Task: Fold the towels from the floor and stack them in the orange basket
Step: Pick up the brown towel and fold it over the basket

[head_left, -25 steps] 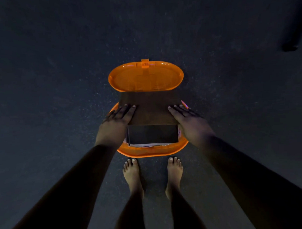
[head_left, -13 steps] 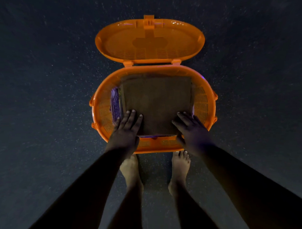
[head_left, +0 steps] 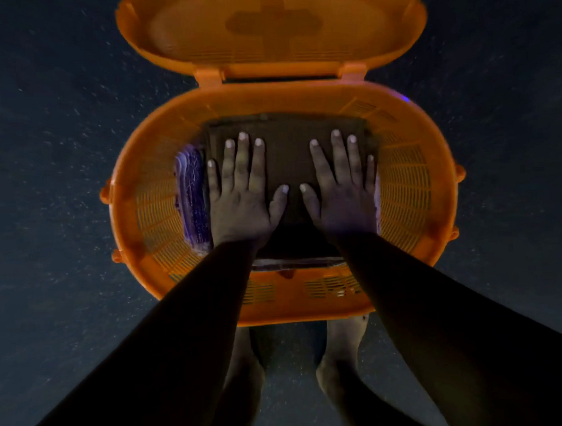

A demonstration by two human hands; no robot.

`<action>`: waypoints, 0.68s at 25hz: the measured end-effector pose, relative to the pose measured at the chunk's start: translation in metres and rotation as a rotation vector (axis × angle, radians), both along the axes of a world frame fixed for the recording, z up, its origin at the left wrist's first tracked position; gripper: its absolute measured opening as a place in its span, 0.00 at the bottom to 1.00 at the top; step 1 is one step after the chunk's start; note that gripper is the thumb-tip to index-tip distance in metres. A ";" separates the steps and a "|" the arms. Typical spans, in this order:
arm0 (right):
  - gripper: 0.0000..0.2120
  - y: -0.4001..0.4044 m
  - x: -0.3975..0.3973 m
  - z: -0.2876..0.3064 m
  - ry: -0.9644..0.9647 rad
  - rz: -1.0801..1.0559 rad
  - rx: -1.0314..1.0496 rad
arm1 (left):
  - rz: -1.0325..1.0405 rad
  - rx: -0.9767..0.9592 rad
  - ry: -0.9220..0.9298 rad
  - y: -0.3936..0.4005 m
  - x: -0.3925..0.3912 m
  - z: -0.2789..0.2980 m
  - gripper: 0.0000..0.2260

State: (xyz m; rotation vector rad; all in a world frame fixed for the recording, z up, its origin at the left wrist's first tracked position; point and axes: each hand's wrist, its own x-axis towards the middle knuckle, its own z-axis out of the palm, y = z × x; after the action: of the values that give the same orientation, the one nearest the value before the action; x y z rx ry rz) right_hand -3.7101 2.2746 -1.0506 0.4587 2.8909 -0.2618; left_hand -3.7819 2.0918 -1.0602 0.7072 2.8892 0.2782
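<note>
Looking down from my head cam: brown folded towel (head_left: 289, 155) sits inside orange basket (head_left: 406, 192), on top of stack. My left hand (head_left: 241, 195) and right hand (head_left: 342, 191) both flat on it, fingers straight, pressing, gripping nothing. Purple towel (head_left: 191, 196) tucked beside it, left. Lid (head_left: 271, 31) flipped open behind. Bare feet (head_left: 339, 367) by near rim.

Gaps flank the brown towel (head_left: 287, 155) inside the orange basket (head_left: 409, 183), lid (head_left: 267, 31) upright behind.
</note>
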 end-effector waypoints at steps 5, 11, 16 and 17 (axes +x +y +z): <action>0.32 -0.001 -0.005 0.017 0.001 -0.016 -0.022 | 0.011 0.014 -0.017 0.002 -0.004 0.015 0.34; 0.32 0.001 -0.002 -0.013 0.079 0.019 0.045 | -0.014 -0.003 0.072 -0.001 -0.001 -0.016 0.34; 0.32 -0.002 -0.008 0.008 0.020 -0.002 -0.006 | -0.004 0.000 -0.001 0.003 -0.006 0.010 0.33; 0.32 -0.001 -0.012 0.023 -0.031 -0.012 -0.038 | 0.002 -0.011 -0.070 0.005 -0.009 0.027 0.34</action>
State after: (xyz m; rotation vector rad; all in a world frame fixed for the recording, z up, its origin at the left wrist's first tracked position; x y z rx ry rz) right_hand -3.7223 2.2731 -1.0273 0.4693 2.8489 -0.3076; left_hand -3.7911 2.0972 -1.0331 0.6785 2.8234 0.2818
